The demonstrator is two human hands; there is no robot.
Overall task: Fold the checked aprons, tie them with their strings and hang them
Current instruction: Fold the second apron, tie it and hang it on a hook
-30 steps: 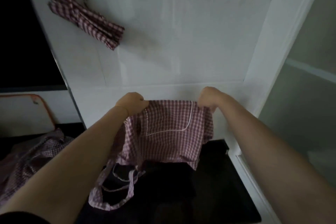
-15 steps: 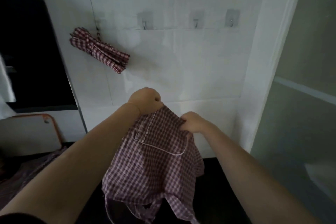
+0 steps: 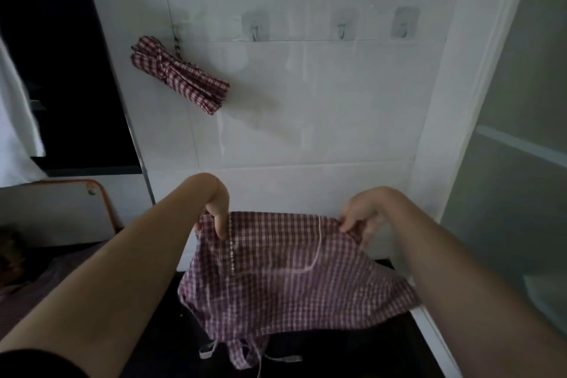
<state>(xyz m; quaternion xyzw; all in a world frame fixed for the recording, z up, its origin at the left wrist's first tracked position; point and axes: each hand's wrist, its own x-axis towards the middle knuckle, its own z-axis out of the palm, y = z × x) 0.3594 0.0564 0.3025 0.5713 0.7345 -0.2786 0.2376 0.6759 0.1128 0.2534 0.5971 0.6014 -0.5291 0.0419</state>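
Nearest, a checked apron (image 3: 285,273) hangs over the dark counter (image 3: 352,356), strings dangling, its top corners pinched by the left hand (image 3: 216,212) and the right hand (image 3: 363,215). To fold cleanly, keep that edge taut and level (corners matched). Beyond, a tied apron bundle (image 3: 179,74) hangs on the white wall (image 3: 306,107) beside three free hooks (image 3: 342,24).

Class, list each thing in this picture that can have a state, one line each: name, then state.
checked apron: unfolded in part, held up by its top edge, strings dangling untied.
left hand: pinches the apron's top left corner.
right hand: pinches the apron's top right corner.
tied apron bundle: folded, tied, hanging on the wall.
three wall hooks: bare.
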